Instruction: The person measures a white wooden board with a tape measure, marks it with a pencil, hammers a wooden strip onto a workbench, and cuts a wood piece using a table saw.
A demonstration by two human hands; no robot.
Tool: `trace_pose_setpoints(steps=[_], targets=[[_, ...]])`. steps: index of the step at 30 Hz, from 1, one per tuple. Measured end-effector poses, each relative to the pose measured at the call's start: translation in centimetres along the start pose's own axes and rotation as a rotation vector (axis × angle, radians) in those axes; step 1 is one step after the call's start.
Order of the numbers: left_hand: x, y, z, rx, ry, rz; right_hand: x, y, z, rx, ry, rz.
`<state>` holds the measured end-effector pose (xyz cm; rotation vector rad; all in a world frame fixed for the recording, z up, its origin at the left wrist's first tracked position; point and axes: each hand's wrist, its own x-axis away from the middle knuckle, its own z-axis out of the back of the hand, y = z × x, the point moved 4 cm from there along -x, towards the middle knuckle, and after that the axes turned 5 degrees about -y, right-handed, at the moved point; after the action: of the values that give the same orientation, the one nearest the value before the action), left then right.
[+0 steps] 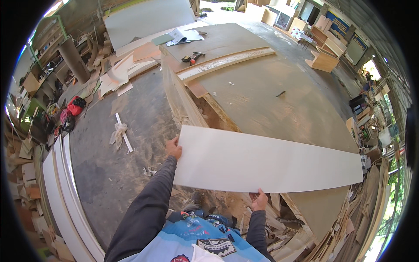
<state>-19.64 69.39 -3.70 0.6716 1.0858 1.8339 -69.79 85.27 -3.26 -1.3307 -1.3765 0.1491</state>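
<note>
A long white board (262, 161) stretches across the front of me, held level between both hands. My left hand (174, 148) is closed on its left end, fingers curled at the edge. Along the near long edge my right hand (259, 200) grips the board, its thumb lying on the upper side. The right part of the board lies over a large workbench (279, 96) with a brown, dusty top; whether it rests on that top, I cannot tell. On the bench beyond are a carved light strip (227, 64) and a black and red tool (193, 58).
Wood offcuts (283, 227) are heaped below the bench on the near right. White panels (65, 192) lean at the left. A wrapped white strip (123, 133) lies on the dusty floor (96, 144). Papers (185, 36) sit on the bench's far side, and a plastic sheet (176, 96) hangs off its left.
</note>
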Motion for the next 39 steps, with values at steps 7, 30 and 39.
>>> trace_pose_setpoints(steps=[7, 30, 39], targets=[[-2.0, -1.8, 0.6, -0.133, -0.311, 0.142, -8.1, 0.3, -4.2, -0.076, 0.065, 0.049], [-23.5, 1.0, 18.8, 0.456, -0.605, 0.432, -9.4, 0.2, -16.0, 1.652, 1.086, 0.101], [-37.3, -0.4, 20.5, 0.336, -0.643, 0.521, -7.5, 8.7, -54.1, 1.847, 0.05, 0.814]])
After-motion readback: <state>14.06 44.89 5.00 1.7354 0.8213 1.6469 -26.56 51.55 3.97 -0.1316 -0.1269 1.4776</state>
